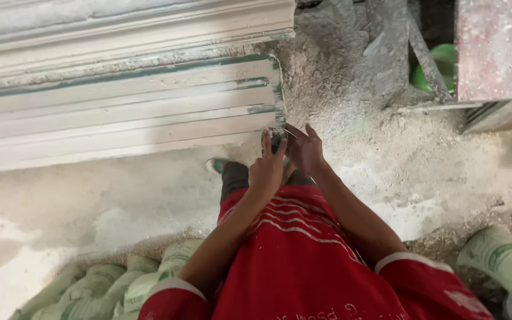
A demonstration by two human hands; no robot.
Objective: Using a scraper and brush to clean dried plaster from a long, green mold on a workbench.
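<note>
The floor (90,201) here is caked in pale plaster dust, powdery and lumpy, whitest near the lower left and rougher and greyer toward the upper right. Across the upper left lie two long plaster cornice mouldings: a nearer one (120,112) with stepped ridges and thin green-stained grooves running its length, its end cut square and edged in green, and a second, whiter moulding (120,29) behind it, also ridged.

The person stands at the nearer moulding's end, in a red shirt (297,261) with white stripes and white cuff bands. Both hands meet right at that lower corner. The left hand (266,169) is curled around a small dark tool (275,137), thumb and fingers closed on it, the tool's tip touching the moulding's end edge. The right hand (304,148) sits just beside it, fingers loosely spread and half open; I cannot tell if it grips anything.

Along the bottom left slumps a row of pale green woven sacks (120,284), about five bulging shapes, dusty. One more sack (505,261) lies at the lower right. At the upper right stands a speckled reddish slab (496,47), with a green plastic object (440,68) partly hidden behind a grey slanted batten (425,53).
</note>
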